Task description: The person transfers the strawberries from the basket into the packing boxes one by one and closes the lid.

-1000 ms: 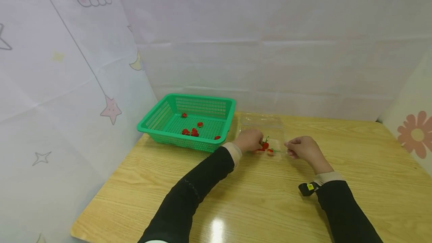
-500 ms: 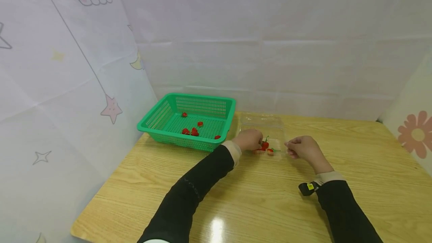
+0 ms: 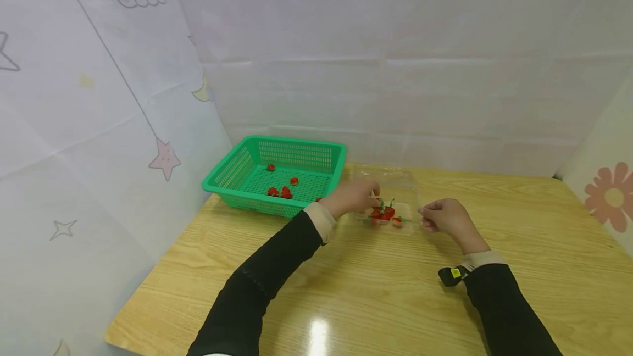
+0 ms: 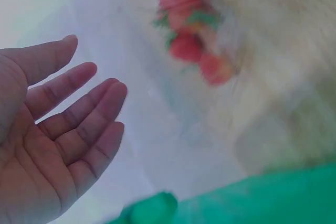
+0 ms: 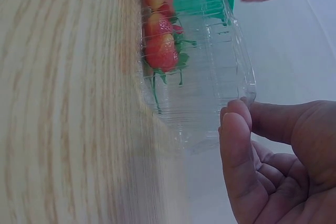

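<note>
My left hand [image 3: 355, 195] is over the left part of a clear plastic clamshell box [image 3: 406, 198]. In the left wrist view, the fingers [image 4: 100, 153] are spread loosely and hold nothing. Several red strawberries [image 3: 386, 213] with green stems lie together near the box's front side. On the box's right side, my right hand [image 3: 449, 223] pinches the rim between thumb and forefinger, as the right wrist view shows. That view also has the strawberries [image 5: 160, 51] behind the ribbed wall of the box [image 5: 210, 82]. The box's lid stands raised at its back.
A green plastic basket [image 3: 232, 195] stands left of the box, with several strawberries [image 3: 286, 193] scattered inside; my left forearm covers its front right corner. Both sit on a wooden table [image 3: 376, 290]. A pale printed cloth [image 3: 445, 98] hangs behind.
My left hand has lifted off the strawberries and moved slightly left and up, its fingers loosened. More strawberries show in the box. The right hand stays at the rim.
</note>
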Tool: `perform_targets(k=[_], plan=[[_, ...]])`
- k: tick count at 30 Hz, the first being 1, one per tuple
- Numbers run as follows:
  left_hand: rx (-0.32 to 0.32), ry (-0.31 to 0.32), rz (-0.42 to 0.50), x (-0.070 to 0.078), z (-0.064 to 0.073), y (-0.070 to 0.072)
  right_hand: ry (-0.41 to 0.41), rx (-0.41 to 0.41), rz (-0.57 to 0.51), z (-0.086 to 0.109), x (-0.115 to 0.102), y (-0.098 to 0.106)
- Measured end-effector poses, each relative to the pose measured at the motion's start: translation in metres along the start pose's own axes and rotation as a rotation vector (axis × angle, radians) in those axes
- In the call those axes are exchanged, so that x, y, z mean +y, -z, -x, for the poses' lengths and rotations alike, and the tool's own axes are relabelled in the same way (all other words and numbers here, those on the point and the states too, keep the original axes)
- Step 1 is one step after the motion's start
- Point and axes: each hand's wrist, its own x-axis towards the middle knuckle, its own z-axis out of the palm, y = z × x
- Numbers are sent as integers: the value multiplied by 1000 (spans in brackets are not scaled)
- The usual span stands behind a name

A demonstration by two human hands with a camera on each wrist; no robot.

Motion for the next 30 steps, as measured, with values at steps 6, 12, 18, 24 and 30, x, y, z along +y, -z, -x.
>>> perform_targets(k=[6, 12, 18, 24, 30], plan=[[111, 29, -8, -14, 22, 29, -5, 3, 0, 0, 1, 0], [166, 120, 20, -43, 39, 43, -6, -1, 2, 1, 0, -1], [171, 215, 100, -78, 47, 37, -7, 0, 8, 2, -2, -1], [69, 271, 88, -106, 50, 26, -12, -4, 10, 4, -5, -1], [-112, 300, 66, -116, 53, 23, -17, -1, 11, 4, -6, 0]])
